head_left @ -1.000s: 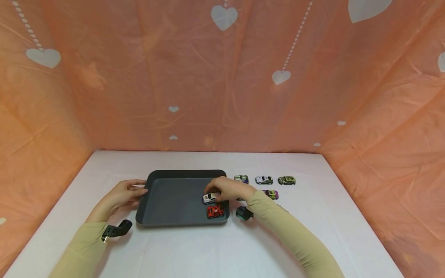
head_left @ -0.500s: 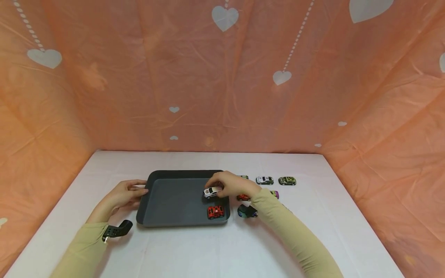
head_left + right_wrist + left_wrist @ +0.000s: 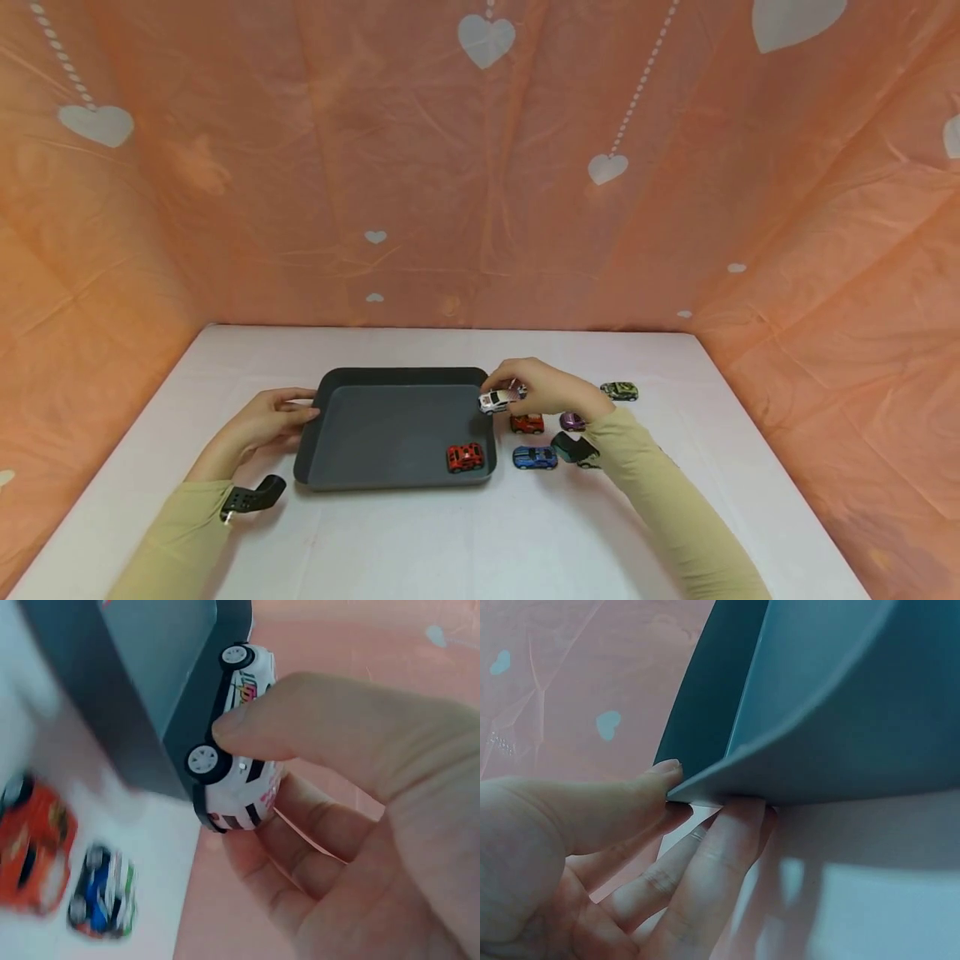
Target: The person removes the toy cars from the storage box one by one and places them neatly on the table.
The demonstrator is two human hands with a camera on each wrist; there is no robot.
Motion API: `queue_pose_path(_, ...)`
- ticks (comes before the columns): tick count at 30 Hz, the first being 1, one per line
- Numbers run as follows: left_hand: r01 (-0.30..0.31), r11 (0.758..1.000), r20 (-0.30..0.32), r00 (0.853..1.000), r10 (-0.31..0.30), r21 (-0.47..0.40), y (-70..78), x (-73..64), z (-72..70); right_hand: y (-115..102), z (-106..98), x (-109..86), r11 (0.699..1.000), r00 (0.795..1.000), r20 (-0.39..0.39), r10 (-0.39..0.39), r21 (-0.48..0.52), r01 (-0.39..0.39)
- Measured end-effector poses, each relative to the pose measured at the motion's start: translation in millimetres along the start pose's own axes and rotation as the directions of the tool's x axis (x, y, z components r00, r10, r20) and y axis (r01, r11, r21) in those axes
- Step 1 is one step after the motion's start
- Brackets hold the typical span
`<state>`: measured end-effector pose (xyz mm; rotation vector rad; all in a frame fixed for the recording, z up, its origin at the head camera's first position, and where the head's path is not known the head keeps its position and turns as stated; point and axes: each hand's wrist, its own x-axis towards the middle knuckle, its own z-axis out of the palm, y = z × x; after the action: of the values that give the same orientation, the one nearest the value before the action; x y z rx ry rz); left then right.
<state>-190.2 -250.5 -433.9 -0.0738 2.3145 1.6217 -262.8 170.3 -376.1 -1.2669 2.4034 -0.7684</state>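
Note:
My left hand [image 3: 262,423] grips the left rim of a dark grey tray [image 3: 375,437], thumb over the edge and fingers under it in the left wrist view. Between thumb and fingers of my right hand [image 3: 553,388] is a white toy car [image 3: 492,403] with black and pink markings. It is held up at the tray's right rim, and the right wrist view shows its wheels [image 3: 204,760] facing the tray side. A red toy car [image 3: 465,457] sits in the tray's front right corner.
Right of the tray stand an orange-red car [image 3: 527,423], a blue car [image 3: 535,457], a purple car [image 3: 572,422] and a camouflage-green car [image 3: 619,391]. A white, blue and green car [image 3: 105,894] shows near the right hand. Orange cloth walls [image 3: 420,275] enclose the white table.
My right hand has lifted the white toy car from inside the tray and carried it rightward to the rim. The blue car has come into view. My left hand has stayed put.

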Motion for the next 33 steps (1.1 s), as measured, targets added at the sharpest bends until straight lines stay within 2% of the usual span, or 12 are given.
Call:
queue_pose_path(9,0.000,1.000,-0.003,1.000,0.001,0.013,0.0,-0.1,-0.5,21,-20,-50.2,0.997,0.994,-0.070,0.082,0.002,-0.083)
queue_pose_path(19,-0.013,1.000,0.003,1.000,0.013,0.003,1.0,-0.8,0.9,50,-25,-103.9,0.991,0.980,-0.158,0.122,-0.034,-0.129)
queue_pose_path(33,-0.018,1.000,-0.004,1.000,0.018,-0.001,1.0,-1.2,1.4,87,-26,-151.5,0.975,0.956,-0.198,0.215,-0.018,-0.223)
